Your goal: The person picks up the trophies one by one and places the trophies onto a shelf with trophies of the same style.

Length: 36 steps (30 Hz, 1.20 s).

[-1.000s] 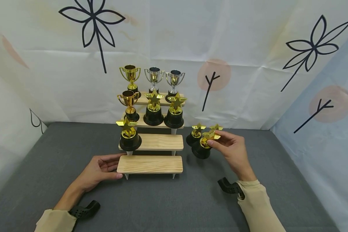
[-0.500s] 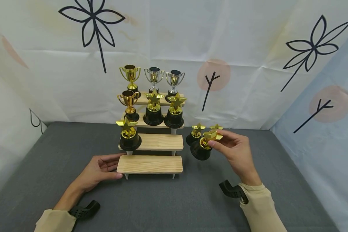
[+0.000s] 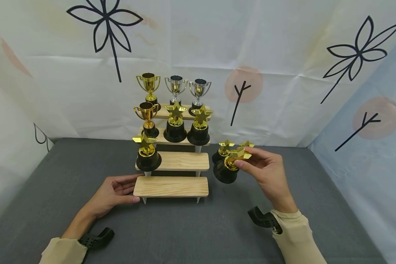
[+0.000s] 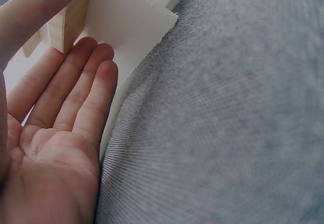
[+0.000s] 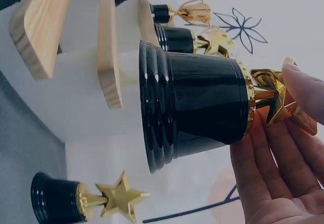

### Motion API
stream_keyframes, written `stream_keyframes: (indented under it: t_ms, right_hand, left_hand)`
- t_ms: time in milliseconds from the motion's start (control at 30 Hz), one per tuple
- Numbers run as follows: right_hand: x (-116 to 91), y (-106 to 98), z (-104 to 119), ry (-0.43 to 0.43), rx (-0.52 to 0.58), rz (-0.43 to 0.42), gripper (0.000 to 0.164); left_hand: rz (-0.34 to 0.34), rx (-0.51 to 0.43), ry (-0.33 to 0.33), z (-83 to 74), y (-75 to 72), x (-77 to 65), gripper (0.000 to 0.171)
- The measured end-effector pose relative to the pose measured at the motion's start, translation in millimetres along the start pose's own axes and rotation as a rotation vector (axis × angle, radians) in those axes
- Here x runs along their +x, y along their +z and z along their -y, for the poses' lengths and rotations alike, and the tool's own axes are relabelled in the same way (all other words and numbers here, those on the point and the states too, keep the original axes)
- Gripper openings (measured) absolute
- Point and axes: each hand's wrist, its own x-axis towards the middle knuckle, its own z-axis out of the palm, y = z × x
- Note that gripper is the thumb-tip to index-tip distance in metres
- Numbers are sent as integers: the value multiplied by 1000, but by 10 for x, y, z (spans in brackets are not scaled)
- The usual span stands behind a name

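My right hand (image 3: 265, 172) holds a gold star trophy (image 3: 226, 172) with a black base, thumb and fingers pinching the star. The trophy tilts, its base pointing left toward the wooden tiered shelf (image 3: 171, 187). In the right wrist view, its black base (image 5: 197, 97) lies sideways in front of the steps. My left hand (image 3: 118, 192) is at the left end of the lowest step, thumb at the front corner. Its fingers (image 4: 86, 89) extend nearly straight alongside the white support (image 4: 124, 24) in the left wrist view, the thumb overlapping the board's end.
Gold and silver cup trophies (image 3: 176, 88) stand on the top step. The second step bears a bronze-toned cup (image 3: 147, 113) and two star trophies (image 3: 199, 130); a star trophy (image 3: 148, 157) is on the third step's left. Two more star trophies (image 3: 223, 150) stand right of the shelf.
My right hand has lifted its star trophy slightly leftward, and the trophy's base is more tilted toward the shelf. The left hand and the shelf stay where they were.
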Motion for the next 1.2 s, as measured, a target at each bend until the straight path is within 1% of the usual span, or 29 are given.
stream_keyframes:
  t_ms: [267, 367, 633, 833, 1033, 1200]
  right_hand:
    - [57, 121, 28, 15, -27, 40, 40]
    - [105, 175, 23, 17, -9, 63, 41]
    - [235, 344, -26, 30, -6, 118, 39]
    - [318, 462, -58, 44, -7, 160, 37]
    - [388, 546, -92, 76, -25, 181, 40]
    - [414, 602, -114, 90, -52, 178, 42]
  left_hand:
    - [-5, 11, -19, 9, -4, 4, 74]
    - [-12, 15, -19, 0, -4, 5, 73]
    - [-4, 8, 4, -19, 12, 2, 71]
    - [-13, 16, 5, -22, 19, 0, 71]
    - [-26, 26, -3, -11, 19, -1, 71]
    - [-25, 16, -13, -19, 23, -1, 71]
